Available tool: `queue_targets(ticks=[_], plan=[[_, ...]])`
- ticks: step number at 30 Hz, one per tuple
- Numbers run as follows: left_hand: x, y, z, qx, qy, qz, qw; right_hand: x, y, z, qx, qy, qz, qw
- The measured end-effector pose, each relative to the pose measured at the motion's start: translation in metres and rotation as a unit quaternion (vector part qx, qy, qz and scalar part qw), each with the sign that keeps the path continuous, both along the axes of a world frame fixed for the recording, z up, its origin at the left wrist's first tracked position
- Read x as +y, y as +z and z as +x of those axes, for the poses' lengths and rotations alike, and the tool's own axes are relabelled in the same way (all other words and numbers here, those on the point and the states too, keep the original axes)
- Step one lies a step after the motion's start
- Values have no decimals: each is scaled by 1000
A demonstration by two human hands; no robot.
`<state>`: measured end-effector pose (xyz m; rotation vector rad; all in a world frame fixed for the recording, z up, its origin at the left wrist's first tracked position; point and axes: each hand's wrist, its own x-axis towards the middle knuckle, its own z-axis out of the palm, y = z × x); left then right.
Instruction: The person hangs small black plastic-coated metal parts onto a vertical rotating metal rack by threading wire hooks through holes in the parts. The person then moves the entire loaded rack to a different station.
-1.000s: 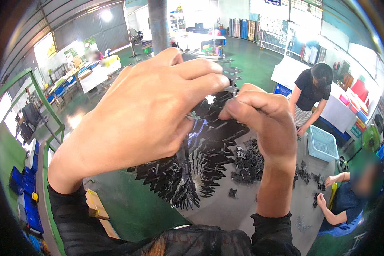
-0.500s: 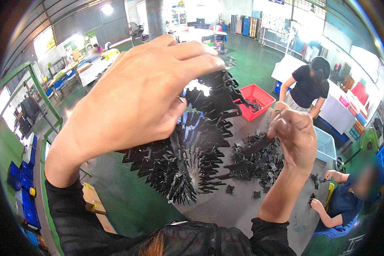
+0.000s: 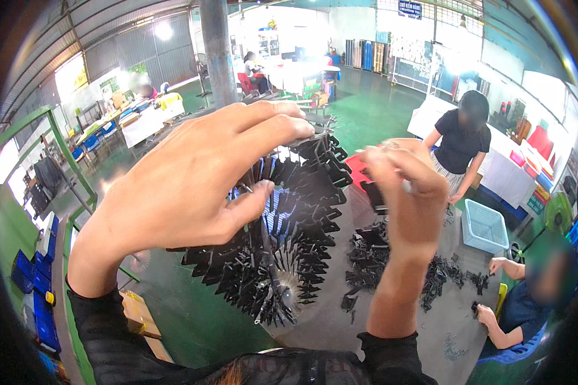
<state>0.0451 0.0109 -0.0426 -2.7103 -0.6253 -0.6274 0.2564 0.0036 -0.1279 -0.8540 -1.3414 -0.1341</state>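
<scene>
A round rack (image 3: 282, 256) bristles with tiers of black plastic parts, pointed tips outward, in front of me. My left hand (image 3: 192, 170) reaches over its upper left side, fingers stretched forward by the metal top ring (image 3: 324, 119) and thumb apart below; whether it touches the rack is hidden. To the right of the rack, my right hand (image 3: 412, 176) is raised with bent, motion-smeared fingers. A small black plastic part (image 3: 374, 196) hangs at its fingertips, seemingly pinched. Below lies a loose pile of similar black parts (image 3: 366, 256) on the grey table (image 3: 340, 330).
Partly behind my right hand stands a red bin (image 3: 356, 170). A light blue basket (image 3: 483, 224) sits at the table's right edge. One person (image 3: 462, 138) stands beyond the table; another (image 3: 533, 301) sits at right, hands near black parts. A post (image 3: 217, 58) rises behind the rack.
My right hand has moved left toward the rack, its fingers loosening from a tighter fist. My left hand has shifted slightly lower. The view has tilted up a little.
</scene>
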Motion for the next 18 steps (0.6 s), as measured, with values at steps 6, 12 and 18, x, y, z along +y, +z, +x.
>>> queue_targets(ticks=[6, 12, 18], plan=[[-3, 5, 0, 5, -22, -22, 1000, 10, 3, -30, -8, 33, -30, 999], [1, 8, 10, 34, 16, -2, 999, 12, 7, -31, -26, 38, -59, 997], [10, -3, 9, -54, -106, 136, 984, 8, 0, -28, -26, 83, -80, 993]])
